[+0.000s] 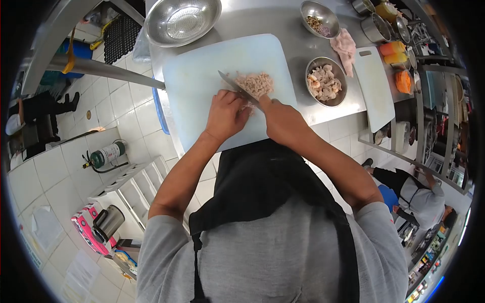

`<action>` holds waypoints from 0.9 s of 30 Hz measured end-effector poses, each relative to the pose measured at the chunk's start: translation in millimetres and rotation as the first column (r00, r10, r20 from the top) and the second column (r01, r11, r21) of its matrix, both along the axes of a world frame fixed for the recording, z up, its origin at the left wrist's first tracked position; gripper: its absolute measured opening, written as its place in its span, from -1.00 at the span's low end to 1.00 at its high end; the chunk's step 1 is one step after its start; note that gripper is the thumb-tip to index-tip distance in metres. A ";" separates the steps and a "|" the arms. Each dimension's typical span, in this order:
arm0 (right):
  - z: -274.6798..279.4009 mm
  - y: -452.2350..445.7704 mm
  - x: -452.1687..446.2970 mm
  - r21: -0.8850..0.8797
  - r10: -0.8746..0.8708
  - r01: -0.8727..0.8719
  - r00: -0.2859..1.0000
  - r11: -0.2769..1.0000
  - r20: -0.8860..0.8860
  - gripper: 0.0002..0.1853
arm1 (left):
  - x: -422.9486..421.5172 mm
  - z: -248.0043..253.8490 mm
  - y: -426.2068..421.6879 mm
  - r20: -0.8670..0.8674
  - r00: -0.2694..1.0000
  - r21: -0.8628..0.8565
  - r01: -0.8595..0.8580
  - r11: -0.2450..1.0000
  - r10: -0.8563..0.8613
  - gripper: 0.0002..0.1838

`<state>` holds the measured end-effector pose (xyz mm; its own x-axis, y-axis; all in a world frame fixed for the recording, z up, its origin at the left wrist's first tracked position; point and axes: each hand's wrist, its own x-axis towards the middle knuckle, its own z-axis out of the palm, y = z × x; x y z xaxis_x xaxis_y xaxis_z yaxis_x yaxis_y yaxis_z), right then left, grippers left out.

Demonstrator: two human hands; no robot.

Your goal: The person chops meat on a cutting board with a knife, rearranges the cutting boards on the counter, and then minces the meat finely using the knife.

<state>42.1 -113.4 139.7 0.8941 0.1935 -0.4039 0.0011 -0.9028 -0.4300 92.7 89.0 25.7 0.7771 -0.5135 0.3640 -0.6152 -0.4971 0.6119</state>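
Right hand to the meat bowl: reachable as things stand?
Probably yes: the meat bowl sits just right of the cutting board, uncovered, with nothing standing between. But the right hand holds the knife, so grabbing meat likely means setting the knife down first.

Mid-frame, the right hand [284, 121] is hiding the handle of the knife [237, 87], and the left hand [226, 113] is covering part of the board [197, 76]. The top edge is cropping the colander [182, 22]. At lower left, wall papers [80, 275] are showing nothing readable; at lower right, shelf items [433, 256] are appearing too small to tell.
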 end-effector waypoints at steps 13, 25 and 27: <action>-8.1 10.0 -18.9 -0.038 -0.028 0.026 0.997 0.999 -0.065 -0.64 | -8.9 -6.7 4.0 0.059 0.997 0.019 -0.051 0.998 0.050 -0.81; -24.5 9.0 -11.5 -0.014 -0.010 0.010 1.000 1.000 0.006 -0.62 | -12.6 -2.9 5.0 0.029 0.997 -0.042 -0.064 0.997 0.065 -0.79; -15.9 5.4 -1.7 -0.027 0.034 -0.035 0.999 0.999 -0.018 -0.62 | -10.0 4.6 10.9 0.021 0.995 -0.079 -0.091 0.993 0.093 -0.77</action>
<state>40.4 -107.9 123.8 0.8798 0.2128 -0.4250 0.0253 -0.9139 -0.4051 82.7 99.9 30.2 0.8101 -0.4095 0.4195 -0.5842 -0.5037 0.6364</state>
